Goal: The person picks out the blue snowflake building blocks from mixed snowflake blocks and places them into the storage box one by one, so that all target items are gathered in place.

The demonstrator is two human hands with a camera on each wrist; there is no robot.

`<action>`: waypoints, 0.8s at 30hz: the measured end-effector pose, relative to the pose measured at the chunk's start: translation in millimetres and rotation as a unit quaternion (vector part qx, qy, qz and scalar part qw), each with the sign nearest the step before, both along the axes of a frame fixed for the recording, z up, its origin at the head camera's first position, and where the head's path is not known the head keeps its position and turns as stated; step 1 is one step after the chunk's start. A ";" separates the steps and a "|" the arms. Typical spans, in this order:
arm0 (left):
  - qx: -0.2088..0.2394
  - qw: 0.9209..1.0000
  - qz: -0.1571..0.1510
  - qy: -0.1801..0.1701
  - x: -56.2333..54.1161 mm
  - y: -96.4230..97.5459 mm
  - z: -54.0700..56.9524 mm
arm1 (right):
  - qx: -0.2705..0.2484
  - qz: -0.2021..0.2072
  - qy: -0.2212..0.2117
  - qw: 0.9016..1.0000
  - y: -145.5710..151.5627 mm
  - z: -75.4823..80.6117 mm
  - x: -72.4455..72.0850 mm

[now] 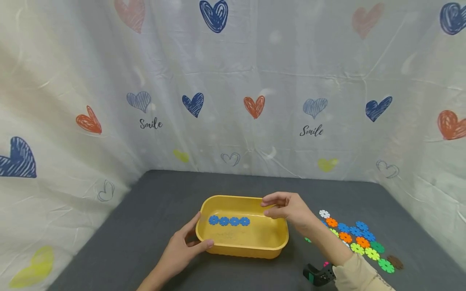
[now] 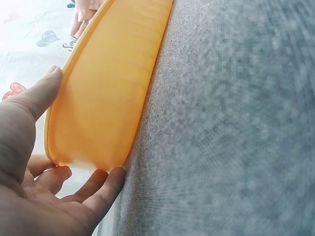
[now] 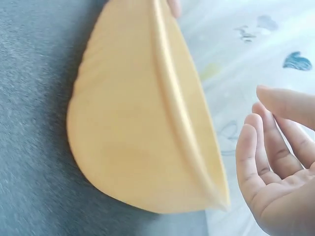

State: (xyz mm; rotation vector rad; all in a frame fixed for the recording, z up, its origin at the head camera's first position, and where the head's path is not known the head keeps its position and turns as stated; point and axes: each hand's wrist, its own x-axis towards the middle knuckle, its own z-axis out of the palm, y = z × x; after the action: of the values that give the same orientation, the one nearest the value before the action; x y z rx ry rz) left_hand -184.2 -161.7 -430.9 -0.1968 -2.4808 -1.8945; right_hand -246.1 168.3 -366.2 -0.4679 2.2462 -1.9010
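A yellow plastic basin (image 1: pixel 247 242) stands on the dark table. My left hand (image 1: pixel 183 242) grips its left end; in the left wrist view the thumb (image 2: pixel 42 93) lies at the rim and the fingertips (image 2: pixel 115 179) touch the end wall. Inside the basin, several blue snowflake discs (image 1: pixel 229 221) form a joined row. Over the basin's right rear rim hovers my right hand (image 1: pixel 285 208), its fingers loosely bent and holding nothing. The right wrist view shows that hand (image 3: pixel 275 167) apart from the basin's outer wall (image 3: pixel 123 123).
To the right, several loose snowflake discs in blue (image 1: pixel 356 231), orange (image 1: pixel 345 237), green (image 1: pixel 386 265) and brown (image 1: pixel 395 262) lie on the table (image 1: pixel 145 226). A black strap (image 1: pixel 316 275) is by the right wrist. A heart-printed curtain (image 1: pixel 225 137) encloses the back and sides.
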 end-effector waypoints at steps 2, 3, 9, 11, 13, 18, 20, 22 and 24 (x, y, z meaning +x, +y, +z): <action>0.000 1.000 0.001 -0.001 0.1 -0.2 -0.2 | -0.001 -0.004 0.004 1.000 4.9 3.8 0.1; 0.001 1.000 0.002 -0.002 0.3 -0.3 -0.4 | -0.001 -0.005 0.006 1.000 7.2 5.8 0.5; 0.004 1.000 -0.001 -0.002 -0.1 -0.7 -0.4 | 0.003 -0.022 0.012 1.000 18.5 17.7 4.2; 0.004 1.000 -0.002 0.000 -0.3 -0.9 -0.2 | 0.003 -0.029 0.012 1.000 21.2 21.2 5.4; -0.001 1.000 -0.002 0.002 -0.1 -0.9 0.0 | 0.003 -0.033 0.009 0.999 24.5 24.2 6.9; -0.015 1.000 -0.001 0.005 0.2 -0.3 0.9 | 0.015 -0.037 0.014 0.999 38.5 27.2 11.4; -0.016 1.000 0.000 0.005 -0.1 -0.2 0.8 | 0.030 -0.045 0.019 0.998 45.6 26.5 12.8; -0.016 1.000 0.001 0.004 -0.5 -0.2 0.5 | 0.043 -0.056 0.023 0.997 53.3 24.3 13.7; -0.014 1.000 0.001 0.004 -0.8 -0.3 0.1 | 0.048 -0.067 0.021 0.996 61.1 21.0 14.6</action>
State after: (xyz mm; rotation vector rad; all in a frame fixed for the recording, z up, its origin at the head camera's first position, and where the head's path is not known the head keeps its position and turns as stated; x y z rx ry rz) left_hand -185.1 -162.0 -430.8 -0.2006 -2.5021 -1.8565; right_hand -231.5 229.4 -345.3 -0.3547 2.4402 -1.8484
